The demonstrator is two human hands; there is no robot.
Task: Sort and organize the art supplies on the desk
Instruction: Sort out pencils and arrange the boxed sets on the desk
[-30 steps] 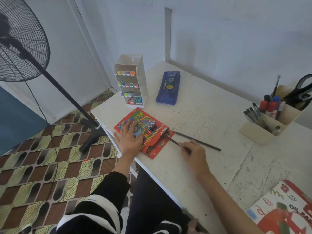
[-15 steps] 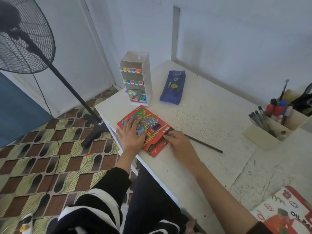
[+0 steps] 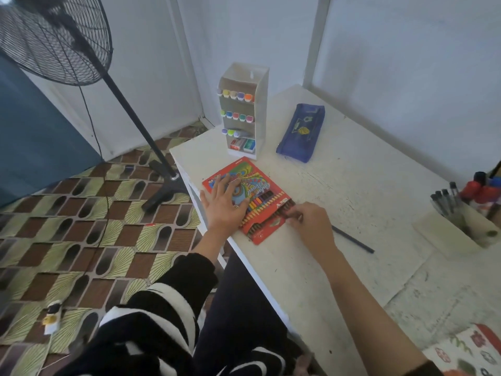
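At the near-left corner of the desk (image 3: pixel 352 185), the colour pencil box (image 3: pixel 260 196) lies flat, its open flap end toward the person's right. The left hand (image 3: pixel 225 204) is spread on the lid with straight fingers, pressing down and gripping nothing. Likely reason: it pins the box so it won't skid while the other end is worked. The right hand (image 3: pixel 311 226) sits at the open mouth of the box with curled fingers, tips touching the row of pencil ends. The blur there hides whether it pinches one pencil or only nudges the ends in, so I cannot tell.

A loose dark pencil (image 3: pixel 352 238) lies on the desk just right of that hand, its near end hidden behind the hand. It points roughly at the box mouth, so it looks like the next one to go in (a guess, nothing confirms it).

The step in hand reads as refilling the pencil box. The task looks partly done.
- The marker rack (image 3: pixel 244 112) stands upright behind the box, caps facing out.
- The blue pencil case (image 3: pixel 301 131) lies beside the rack, apart from it.
- A beige organiser (image 3: pixel 461 229) with pens is at the right edge.
- An oil pastel box (image 3: pixel 466 354) is at the bottom right, cut off.

Risk: the box overhangs near the desk edge, so a hard push could slide it off. A floor fan (image 3: pixel 54 39) stands off the desk to the left.
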